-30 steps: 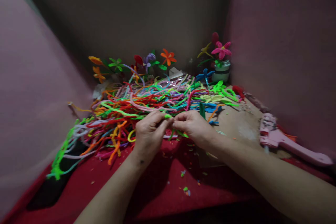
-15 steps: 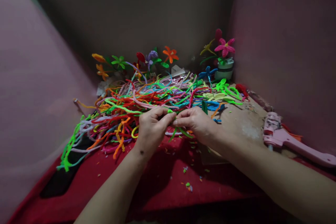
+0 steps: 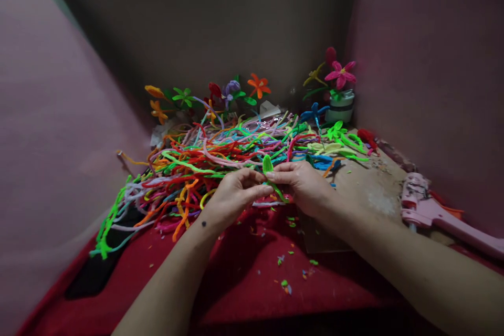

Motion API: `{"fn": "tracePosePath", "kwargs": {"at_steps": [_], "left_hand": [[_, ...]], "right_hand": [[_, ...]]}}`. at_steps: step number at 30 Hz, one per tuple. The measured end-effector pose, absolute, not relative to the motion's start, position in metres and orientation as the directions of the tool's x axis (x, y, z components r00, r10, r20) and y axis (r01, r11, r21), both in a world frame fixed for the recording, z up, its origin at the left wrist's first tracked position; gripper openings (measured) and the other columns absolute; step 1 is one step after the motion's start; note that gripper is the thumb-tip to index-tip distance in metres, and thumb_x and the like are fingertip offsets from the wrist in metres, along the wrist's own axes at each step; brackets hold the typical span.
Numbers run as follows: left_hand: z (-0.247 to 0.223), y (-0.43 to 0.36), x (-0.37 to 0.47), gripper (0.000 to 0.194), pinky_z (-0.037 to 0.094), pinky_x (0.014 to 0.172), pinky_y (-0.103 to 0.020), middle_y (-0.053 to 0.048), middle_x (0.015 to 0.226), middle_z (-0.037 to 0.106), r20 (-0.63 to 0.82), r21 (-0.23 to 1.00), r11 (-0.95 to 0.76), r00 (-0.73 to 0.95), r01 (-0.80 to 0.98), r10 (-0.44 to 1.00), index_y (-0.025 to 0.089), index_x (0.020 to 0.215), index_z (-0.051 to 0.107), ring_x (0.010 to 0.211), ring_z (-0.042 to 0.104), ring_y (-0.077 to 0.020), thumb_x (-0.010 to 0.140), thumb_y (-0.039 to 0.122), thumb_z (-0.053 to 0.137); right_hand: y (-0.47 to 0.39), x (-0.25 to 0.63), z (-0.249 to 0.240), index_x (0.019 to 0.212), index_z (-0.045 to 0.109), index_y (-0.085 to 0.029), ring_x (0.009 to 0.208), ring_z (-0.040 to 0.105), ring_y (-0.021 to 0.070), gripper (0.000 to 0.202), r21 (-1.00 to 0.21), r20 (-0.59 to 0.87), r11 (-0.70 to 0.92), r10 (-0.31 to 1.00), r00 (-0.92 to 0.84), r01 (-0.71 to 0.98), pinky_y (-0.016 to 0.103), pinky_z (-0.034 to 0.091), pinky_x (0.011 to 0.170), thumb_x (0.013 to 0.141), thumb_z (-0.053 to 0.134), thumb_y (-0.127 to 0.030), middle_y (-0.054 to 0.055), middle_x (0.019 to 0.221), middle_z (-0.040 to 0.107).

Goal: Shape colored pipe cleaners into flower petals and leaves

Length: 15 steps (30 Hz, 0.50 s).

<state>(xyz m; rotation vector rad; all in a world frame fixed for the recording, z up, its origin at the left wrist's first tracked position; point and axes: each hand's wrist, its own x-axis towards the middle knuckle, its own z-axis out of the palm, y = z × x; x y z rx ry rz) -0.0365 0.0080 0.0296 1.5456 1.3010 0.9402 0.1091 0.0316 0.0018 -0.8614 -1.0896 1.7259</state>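
Between both hands, in front of the pile, is a bright green pipe-cleaner leaf (image 3: 268,164) with its tip up and a green stem end hanging below. My right hand (image 3: 303,181) pinches the leaf at its lower part from the right. My left hand (image 3: 242,186) is closed round the same piece from the left, thumb and fingertips at its base. Right behind them spreads a tangled heap of coloured pipe cleaners (image 3: 220,152). Part of the leaf's lower end is hidden by the fingers.
A pink glue gun (image 3: 437,212) lies on the right, beside a cardboard sheet (image 3: 370,184). Pipe-cleaner flowers, including an orange flower (image 3: 259,84), stand at the back, with a pale green pot (image 3: 339,107). A black flat object (image 3: 92,275) and fuzzy scraps (image 3: 285,284) lie on the red cloth (image 3: 236,273).
The green leaf has turned upright and shows more clearly above the fingers. My left hand's grip has loosened and shifted lower. The whole view has moved slightly.
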Motion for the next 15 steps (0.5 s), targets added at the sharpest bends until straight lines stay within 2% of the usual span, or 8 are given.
{"fn": "tracePosePath", "kwargs": {"at_steps": [2, 4, 7, 9, 10, 12, 15], "left_hand": [[0.028, 0.008, -0.039, 0.016, 0.036, 0.051, -0.02, 0.002, 0.056, 0.053, 0.033, 0.904, -0.125, 0.226, 0.409, 0.974, 0.014, 0.064, 0.06, 0.051, 0.046, -0.0082, 0.067, 0.028, 0.066], [0.024, 0.007, -0.041, 0.014, 0.038, 0.056, -0.021, 0.001, 0.06, 0.055, 0.186, 0.79, -0.295, 0.249, 0.537, 0.951, 0.015, 0.065, 0.06, 0.057, 0.048, -0.0097, 0.073, 0.026, 0.059], [0.016, 0.005, -0.043, 0.015, 0.038, 0.062, -0.023, -0.001, 0.066, 0.057, 0.449, 0.448, -0.508, 0.307, 0.736, 0.839, 0.017, 0.071, 0.062, 0.063, 0.051, -0.0116, 0.08, 0.024, 0.051], [0.012, 0.005, -0.043, 0.017, 0.038, 0.065, -0.024, -0.002, 0.069, 0.058, 0.523, 0.305, -0.546, 0.342, 0.78, 0.781, 0.018, 0.073, 0.063, 0.067, 0.052, -0.0123, 0.082, 0.023, 0.049], [0.012, 0.006, -0.043, 0.015, 0.039, 0.067, -0.024, -0.003, 0.072, 0.058, 0.542, 0.301, -0.559, 0.344, 0.773, 0.767, 0.018, 0.075, 0.063, 0.07, 0.053, -0.0128, 0.081, 0.023, 0.05], [0.013, 0.008, -0.043, 0.009, 0.041, 0.074, -0.025, -0.004, 0.082, 0.06, 0.572, 0.394, -0.567, 0.29, 0.724, 0.768, 0.019, 0.082, 0.062, 0.081, 0.055, -0.0148, 0.078, 0.024, 0.056], [0.015, 0.012, -0.042, 0.03, 0.044, 0.076, -0.027, -0.004, 0.092, 0.059, 0.531, 0.697, -0.465, 0.042, 0.545, 0.846, 0.02, 0.096, 0.059, 0.086, 0.055, -0.0155, 0.068, 0.028, 0.067]], "right_hand": [[0.034, 0.11, 0.001, 0.052, 0.056, -0.014, 0.041, 0.039, 0.0062, 0.02, -0.902, -0.093, -0.236, 0.924, -0.37, -0.362, 0.023, 0.026, 0.045, 0.053, 0.072, -0.027, -0.005, 0.045, 0.049], [0.036, 0.111, -0.001, 0.053, 0.055, -0.014, 0.041, 0.038, 0.0057, 0.021, -0.895, -0.091, -0.238, 0.925, -0.369, -0.377, 0.023, 0.025, 0.045, 0.053, 0.072, -0.027, -0.005, 0.046, 0.049], [0.036, 0.11, -0.002, 0.05, 0.053, -0.014, 0.04, 0.033, 0.0045, 0.024, -0.911, -0.089, -0.201, 0.948, -0.305, -0.359, 0.023, 0.021, 0.044, 0.052, 0.073, -0.027, -0.007, 0.043, 0.044], [0.036, 0.11, -0.001, 0.049, 0.051, -0.014, 0.04, 0.031, 0.0044, 0.026, -0.911, -0.102, -0.199, 0.957, -0.271, -0.361, 0.024, 0.019, 0.043, 0.052, 0.074, -0.027, -0.007, 0.041, 0.041], [0.035, 0.109, -0.001, 0.05, 0.051, -0.015, 0.04, 0.032, 0.0047, 0.026, -0.902, -0.112, -0.211, 0.957, -0.266, -0.377, 0.024, 0.02, 0.044, 0.052, 0.074, -0.027, -0.007, 0.042, 0.042], [0.035, 0.109, 0.001, 0.054, 0.054, -0.015, 0.041, 0.034, 0.0055, 0.023, -0.873, -0.124, -0.23, 0.957, -0.261, -0.429, 0.024, 0.022, 0.044, 0.053, 0.073, -0.026, -0.006, 0.045, 0.045], [0.037, 0.109, 0.003, 0.058, 0.056, -0.014, 0.044, 0.037, 0.0062, 0.018, -0.824, -0.103, -0.219, 0.965, -0.241, -0.523, 0.024, 0.025, 0.045, 0.053, 0.072, -0.023, -0.005, 0.049, 0.047]]}}
